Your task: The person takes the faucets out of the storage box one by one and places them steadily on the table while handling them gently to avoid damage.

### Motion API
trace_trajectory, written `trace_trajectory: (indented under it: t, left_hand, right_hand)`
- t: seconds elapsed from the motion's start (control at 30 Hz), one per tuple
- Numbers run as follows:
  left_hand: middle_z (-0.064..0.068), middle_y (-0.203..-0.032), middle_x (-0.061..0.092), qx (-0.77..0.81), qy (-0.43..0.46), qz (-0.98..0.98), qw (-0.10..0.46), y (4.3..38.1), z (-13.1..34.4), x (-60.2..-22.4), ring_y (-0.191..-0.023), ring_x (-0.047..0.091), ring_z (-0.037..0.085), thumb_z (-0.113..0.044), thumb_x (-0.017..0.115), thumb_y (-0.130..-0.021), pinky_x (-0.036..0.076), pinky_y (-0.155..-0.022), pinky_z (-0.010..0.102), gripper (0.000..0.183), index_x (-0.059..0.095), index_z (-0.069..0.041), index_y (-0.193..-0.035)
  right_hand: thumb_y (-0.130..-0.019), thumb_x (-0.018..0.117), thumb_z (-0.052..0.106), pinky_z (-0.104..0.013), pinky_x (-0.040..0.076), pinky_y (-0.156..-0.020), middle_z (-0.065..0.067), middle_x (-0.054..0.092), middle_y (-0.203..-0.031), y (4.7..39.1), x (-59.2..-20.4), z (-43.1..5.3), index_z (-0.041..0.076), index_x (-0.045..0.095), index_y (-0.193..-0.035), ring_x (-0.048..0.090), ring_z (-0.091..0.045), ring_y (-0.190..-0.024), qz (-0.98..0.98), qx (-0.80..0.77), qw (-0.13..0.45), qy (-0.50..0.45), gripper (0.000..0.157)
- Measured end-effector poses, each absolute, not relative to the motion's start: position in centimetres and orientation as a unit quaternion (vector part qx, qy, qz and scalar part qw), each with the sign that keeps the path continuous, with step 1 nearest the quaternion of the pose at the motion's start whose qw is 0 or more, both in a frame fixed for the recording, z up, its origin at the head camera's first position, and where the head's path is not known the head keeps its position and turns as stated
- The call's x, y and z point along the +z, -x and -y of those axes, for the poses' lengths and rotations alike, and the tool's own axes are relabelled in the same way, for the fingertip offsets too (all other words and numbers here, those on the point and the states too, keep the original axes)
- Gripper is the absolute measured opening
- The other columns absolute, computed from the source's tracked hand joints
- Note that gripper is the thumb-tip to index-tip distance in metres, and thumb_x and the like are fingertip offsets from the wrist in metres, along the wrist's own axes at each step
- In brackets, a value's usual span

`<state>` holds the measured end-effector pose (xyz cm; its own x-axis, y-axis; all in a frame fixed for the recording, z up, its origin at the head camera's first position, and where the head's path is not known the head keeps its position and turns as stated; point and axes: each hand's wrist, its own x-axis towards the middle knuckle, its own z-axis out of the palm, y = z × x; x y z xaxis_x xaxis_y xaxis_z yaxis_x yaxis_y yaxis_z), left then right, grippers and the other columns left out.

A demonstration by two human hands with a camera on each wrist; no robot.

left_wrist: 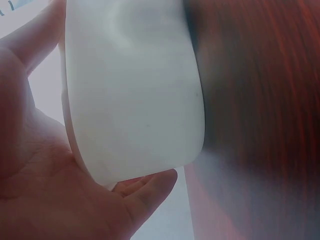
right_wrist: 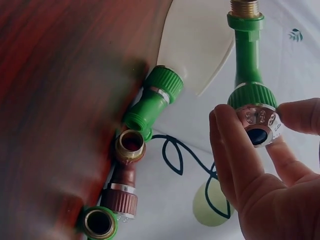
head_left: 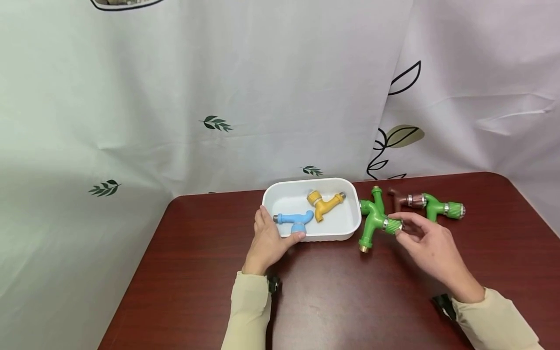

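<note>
My left hand (head_left: 266,245) grips the near-left corner of a white plastic tub (head_left: 323,237), its thumb over the front rim and the fingers along the left side. The tub's outer wall (left_wrist: 135,100) fills much of the left wrist view. Inside it lie a blue faucet (head_left: 292,218) and a yellow faucet (head_left: 325,206), apart from each other. My right hand (head_left: 435,249) pinches a green faucet (head_left: 372,224) by its ribbed knob, just right of the tub. In the right wrist view this faucet (right_wrist: 248,60) is held above the table, its brass-threaded end pointing away from the hand.
Beyond the held faucet, a second green faucet (right_wrist: 162,87) lies against the tub. Further right are a brown faucet (head_left: 415,201) and another green faucet (head_left: 433,206), partly behind my right hand. A white printed cloth (head_left: 280,97) hangs along the back edge of the reddish-brown table (head_left: 350,301).
</note>
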<state>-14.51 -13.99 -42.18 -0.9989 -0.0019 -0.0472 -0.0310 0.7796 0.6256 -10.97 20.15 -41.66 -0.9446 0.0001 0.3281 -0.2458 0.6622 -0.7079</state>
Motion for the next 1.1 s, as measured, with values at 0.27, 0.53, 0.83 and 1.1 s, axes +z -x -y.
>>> trace_trajectory:
  t: [0.27, 0.53, 0.83, 1.1]
  left_hand:
    - [0.024, -0.163, 0.003, 0.333, 0.010, -0.943, 0.021, 14.5, 14.0, -42.2, -0.148, 0.015, 0.041, -0.060, 0.078, -0.079, 0.037, -0.110, 0.049, 0.131, -0.002, 0.008, -0.157]
    - [0.023, -0.163, 0.004, 0.336, 0.010, -0.942, 0.019, 14.5, 14.0, -42.2, -0.147, 0.016, 0.041, -0.060, 0.079, -0.078, 0.039, -0.109, 0.049, 0.131, -0.001, 0.008, -0.157]
    - [0.023, -0.163, 0.005, 0.335, 0.013, -0.942, 0.020, 14.3, 14.0, -42.5, -0.147, 0.016, 0.040, -0.058, 0.080, -0.078, 0.039, -0.109, 0.049, 0.131, -0.001, 0.008, -0.157]
    - [0.022, -0.163, 0.005, 0.335, 0.010, -0.942, 0.016, 14.4, 14.1, -42.5, -0.146, 0.018, 0.040, -0.057, 0.080, -0.079, 0.039, -0.109, 0.049, 0.130, -0.001, 0.008, -0.157]
  right_hand:
    - [-0.084, 0.069, 0.002, -0.009, 0.044, -0.065, -0.012, 0.075, -0.093, 11.0, -42.1, -20.5, 0.013, 0.074, -0.112, 0.065, 0.002, -0.074, 0.906, 0.395, 0.136, -0.070, 0.031]
    - [-0.083, 0.070, 0.003, -0.025, 0.049, -0.063, -0.009, 0.074, -0.092, 11.1, -42.6, -20.3, 0.013, 0.074, -0.112, 0.070, -0.013, -0.077, 0.919, 0.375, 0.099, -0.071, 0.031]
    - [-0.086, 0.067, 0.005, -0.027, 0.042, -0.057, -0.002, 0.072, -0.079, 11.2, -42.9, -19.9, 0.012, 0.073, -0.115, 0.061, -0.012, -0.068, 0.925, 0.370, 0.056, -0.065, 0.031]
    - [-0.087, 0.067, 0.006, -0.028, 0.042, -0.058, -0.002, 0.072, -0.081, 11.4, -43.0, -19.7, 0.012, 0.072, -0.117, 0.058, -0.013, -0.068, 0.928, 0.364, 0.034, -0.070, 0.030]
